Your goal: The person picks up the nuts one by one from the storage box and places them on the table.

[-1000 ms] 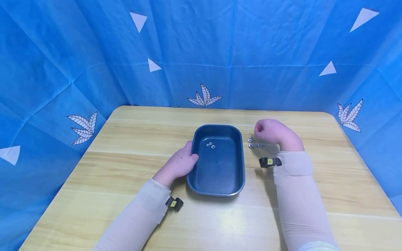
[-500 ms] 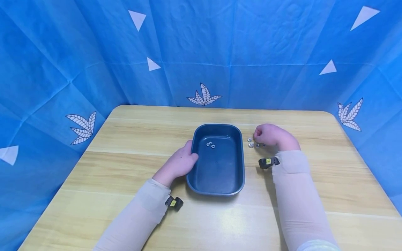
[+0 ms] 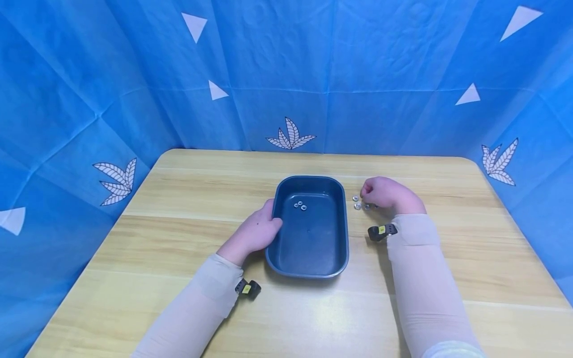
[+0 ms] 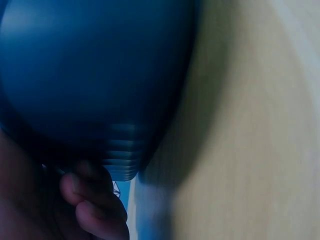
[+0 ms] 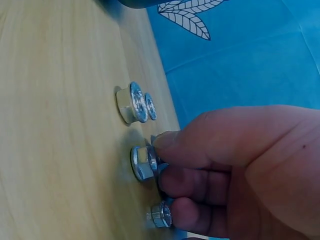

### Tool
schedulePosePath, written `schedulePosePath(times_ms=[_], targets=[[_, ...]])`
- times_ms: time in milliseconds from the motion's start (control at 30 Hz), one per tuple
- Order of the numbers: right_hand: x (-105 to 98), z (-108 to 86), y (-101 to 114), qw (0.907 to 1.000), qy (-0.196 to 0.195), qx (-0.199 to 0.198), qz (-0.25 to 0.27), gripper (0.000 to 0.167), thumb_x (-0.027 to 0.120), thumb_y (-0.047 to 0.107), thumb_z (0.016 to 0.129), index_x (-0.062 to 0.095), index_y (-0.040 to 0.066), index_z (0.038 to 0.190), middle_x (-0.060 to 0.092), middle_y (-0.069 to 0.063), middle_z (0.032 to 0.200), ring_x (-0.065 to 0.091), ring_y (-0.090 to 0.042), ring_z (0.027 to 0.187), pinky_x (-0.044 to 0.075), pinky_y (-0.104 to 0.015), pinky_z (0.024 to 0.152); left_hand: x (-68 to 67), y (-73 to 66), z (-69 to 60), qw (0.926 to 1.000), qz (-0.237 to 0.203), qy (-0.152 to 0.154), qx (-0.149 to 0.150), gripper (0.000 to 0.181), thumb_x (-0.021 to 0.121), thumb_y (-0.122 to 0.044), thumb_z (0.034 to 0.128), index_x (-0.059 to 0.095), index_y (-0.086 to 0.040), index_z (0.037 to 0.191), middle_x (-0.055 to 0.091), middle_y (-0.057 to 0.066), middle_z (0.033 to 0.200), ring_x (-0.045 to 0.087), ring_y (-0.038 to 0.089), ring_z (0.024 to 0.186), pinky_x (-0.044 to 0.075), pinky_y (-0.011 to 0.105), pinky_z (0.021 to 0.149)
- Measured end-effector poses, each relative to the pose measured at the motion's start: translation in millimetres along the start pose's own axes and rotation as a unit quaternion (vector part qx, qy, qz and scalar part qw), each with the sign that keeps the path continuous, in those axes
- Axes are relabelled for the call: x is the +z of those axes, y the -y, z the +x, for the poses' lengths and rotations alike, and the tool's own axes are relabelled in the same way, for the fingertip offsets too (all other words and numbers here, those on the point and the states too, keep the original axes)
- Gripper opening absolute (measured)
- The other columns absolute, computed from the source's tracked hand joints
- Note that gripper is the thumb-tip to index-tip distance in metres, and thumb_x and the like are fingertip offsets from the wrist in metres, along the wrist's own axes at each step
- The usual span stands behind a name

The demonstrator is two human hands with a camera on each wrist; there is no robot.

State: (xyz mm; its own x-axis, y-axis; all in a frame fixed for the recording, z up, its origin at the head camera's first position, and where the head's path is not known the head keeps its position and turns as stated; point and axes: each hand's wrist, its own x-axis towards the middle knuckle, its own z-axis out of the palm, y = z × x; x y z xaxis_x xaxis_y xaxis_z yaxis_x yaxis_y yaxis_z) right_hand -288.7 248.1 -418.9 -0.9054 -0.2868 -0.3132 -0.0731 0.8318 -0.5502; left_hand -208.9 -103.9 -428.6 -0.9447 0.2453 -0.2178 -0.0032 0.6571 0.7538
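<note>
In the head view, my left hand [image 3: 257, 228] grips the left rim of a dark blue tray [image 3: 309, 248], thumb over the edge. Its curled fingers [image 4: 97, 215] show under the tray wall in the left wrist view. Three small metal nuts [image 3: 304, 208] lie inside the tray. To its right, my right hand [image 3: 387, 193] is low over the table with fingers bent, among several silver flange nuts [image 3: 357, 206]. Seen from the right wrist, the thumb tip is close against one flange nut [image 5: 143, 164]; whether anything is pinched behind it is hidden. A smaller nut [image 5: 160, 215] sits by the other fingertips.
Both things stand on a light wooden table [image 3: 179, 199] with rounded far corners. A blue cloth [image 3: 380, 74] with white leaf and triangle prints hangs behind and at the sides. A larger flange nut [image 5: 131, 103] stands in front of another nut [image 5: 150, 106].
My right hand has come down and slightly toward me onto the nuts, then stayed nearly still. The left hand and the tray keep their place.
</note>
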Motion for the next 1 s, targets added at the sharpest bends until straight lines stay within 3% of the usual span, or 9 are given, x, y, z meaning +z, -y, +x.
schedulePosePath(times_ms=[300, 600, 1000], targets=[[2.1, 1.0, -1.8, 0.9999, -0.001, 0.008, 0.009, 0.008, 0.056, 0.013, 0.095, 0.063, 0.008, 0.096, 0.057, -0.008, 0.085, 0.049, -0.025, 0.074, 0.041, -0.037, 0.065, 0.2, 0.4, -1.6, 1.0, 0.0, 0.0, -0.005, 0.054, 0.041, -0.028, 0.1029, 0.032, -0.015, 0.155, 0.05, 0.009, 0.149, 0.054, 0.03, 0.127, 0.043, 0.057, 0.105], [-1.8, -1.6, -2.8, 0.9995, -0.018, -0.021, -0.015, 0.023, 0.05, 0.023, 0.104, 0.066, 0.008, 0.098, 0.06, -0.008, 0.082, 0.054, -0.025, 0.077, 0.043, -0.04, 0.072, -0.3, 0.9, 1.3, 1.0, 0.001, 0.001, -0.001, 0.055, 0.041, -0.029, 0.1031, 0.032, -0.014, 0.155, 0.049, 0.008, 0.15, 0.053, 0.03, 0.129, 0.043, 0.057, 0.104], [-5.6, -4.7, -1.7, 0.9995, -0.016, -0.024, -0.013, 0.022, 0.051, 0.022, 0.102, 0.065, 0.008, 0.093, 0.061, -0.007, 0.083, 0.054, -0.024, 0.077, 0.043, -0.039, 0.071, -0.3, -1.8, 0.0, 1.0, 0.001, -0.002, -0.005, 0.055, 0.042, -0.029, 0.1029, 0.032, -0.015, 0.156, 0.048, 0.007, 0.152, 0.052, 0.031, 0.131, 0.042, 0.058, 0.104]])
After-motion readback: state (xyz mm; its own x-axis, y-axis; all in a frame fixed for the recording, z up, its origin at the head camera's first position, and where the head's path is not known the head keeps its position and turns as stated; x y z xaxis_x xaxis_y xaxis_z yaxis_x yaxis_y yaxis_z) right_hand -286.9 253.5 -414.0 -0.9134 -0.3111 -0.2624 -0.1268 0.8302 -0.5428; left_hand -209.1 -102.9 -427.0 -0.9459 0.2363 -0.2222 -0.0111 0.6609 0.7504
